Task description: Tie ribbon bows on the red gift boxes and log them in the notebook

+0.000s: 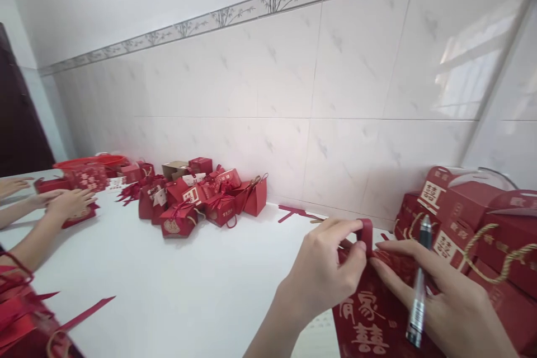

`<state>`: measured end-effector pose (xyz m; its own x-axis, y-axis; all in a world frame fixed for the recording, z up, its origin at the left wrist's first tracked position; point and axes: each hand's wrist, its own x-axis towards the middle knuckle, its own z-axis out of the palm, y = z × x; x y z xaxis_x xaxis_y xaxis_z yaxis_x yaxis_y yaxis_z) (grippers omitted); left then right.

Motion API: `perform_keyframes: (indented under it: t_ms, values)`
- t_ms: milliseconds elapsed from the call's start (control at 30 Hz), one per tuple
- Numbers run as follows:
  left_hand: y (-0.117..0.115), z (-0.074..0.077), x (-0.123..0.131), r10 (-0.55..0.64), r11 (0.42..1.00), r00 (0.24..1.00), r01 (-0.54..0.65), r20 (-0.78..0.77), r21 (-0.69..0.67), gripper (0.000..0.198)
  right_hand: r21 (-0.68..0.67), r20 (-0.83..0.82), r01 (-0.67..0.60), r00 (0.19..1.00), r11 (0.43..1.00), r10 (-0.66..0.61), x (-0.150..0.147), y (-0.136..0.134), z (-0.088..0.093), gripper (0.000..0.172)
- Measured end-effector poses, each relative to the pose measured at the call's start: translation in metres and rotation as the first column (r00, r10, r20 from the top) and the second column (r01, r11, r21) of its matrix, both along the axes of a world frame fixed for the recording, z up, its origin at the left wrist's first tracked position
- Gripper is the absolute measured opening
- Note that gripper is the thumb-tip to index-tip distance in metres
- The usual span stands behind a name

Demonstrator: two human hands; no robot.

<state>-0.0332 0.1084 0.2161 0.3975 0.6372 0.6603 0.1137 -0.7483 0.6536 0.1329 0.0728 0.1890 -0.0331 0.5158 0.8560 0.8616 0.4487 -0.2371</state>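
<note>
**A:** What are the hands doing?

**B:** The left hand [323, 274] pinches a red ribbon loop [366, 233] between thumb and forefinger, at the top edge of the red gift box [369, 324]. The right hand [453, 302] has a pen [419, 285] clamped between its fingers, and its fingertips rest on the box just beside the loop.

**A:** And the box itself?

**B:** It has gold characters on its face and sits on the white table [188, 279], under both hands.

**A:** Around it?

**B:** Just right of it is a stack of red boxes [482, 224] with gold cord handles. Well left of it is a heap of small red boxes [201, 196]. Farther left, another person's hands [69, 201] rest on a red piece.
</note>
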Motion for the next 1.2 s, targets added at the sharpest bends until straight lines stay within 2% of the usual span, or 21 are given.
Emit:
perform_keyframes:
  t_ms: [167, 300, 400, 567, 733, 900, 1200]
  values:
    - [-0.003, -0.001, -0.001, -0.031, 0.999, 0.999, 0.031, 0.012, -0.011, 0.039, -0.004, -0.027, 0.017, 1.000, 1.000, -0.017, 0.006, 0.002, -0.011, 0.041]
    - [-0.007, 0.001, -0.002, -0.030, 0.999, 0.999, 0.030, -0.016, -0.012, 0.039, -0.008, -0.078, -0.026, 0.997, 1.000, 0.026, 0.008, 0.003, -0.017, 0.034]
    - [-0.008, 0.003, -0.003, -0.028, 1.000, 0.999, 0.028, -0.043, -0.014, 0.039, -0.038, -0.091, -0.041, 0.995, 0.998, 0.038, 0.007, 0.003, -0.017, 0.035]
    - [-0.007, 0.003, -0.003, -0.027, 1.000, 0.999, 0.027, -0.041, -0.007, 0.040, -0.002, -0.046, -0.019, 0.999, 1.000, 0.019, 0.003, 0.002, -0.010, 0.035]
    - [-0.006, 0.004, -0.004, -0.076, 0.996, 0.997, 0.076, -0.001, -0.040, 0.037, 0.037, 0.036, -0.091, 0.995, 0.995, 0.089, -0.006, -0.006, 0.005, 0.015]
    - [0.000, 0.004, -0.006, -0.036, 0.996, 0.999, 0.034, -0.021, -0.087, 0.034, -0.046, -0.018, -0.138, 0.990, 0.989, 0.138, -0.014, -0.010, 0.011, 0.017]
    - [0.005, 0.000, -0.008, -0.015, 0.990, 0.997, 0.004, -0.072, -0.143, 0.036, -0.044, -0.057, -0.177, 0.983, 0.983, 0.174, -0.019, -0.006, 0.011, 0.020]
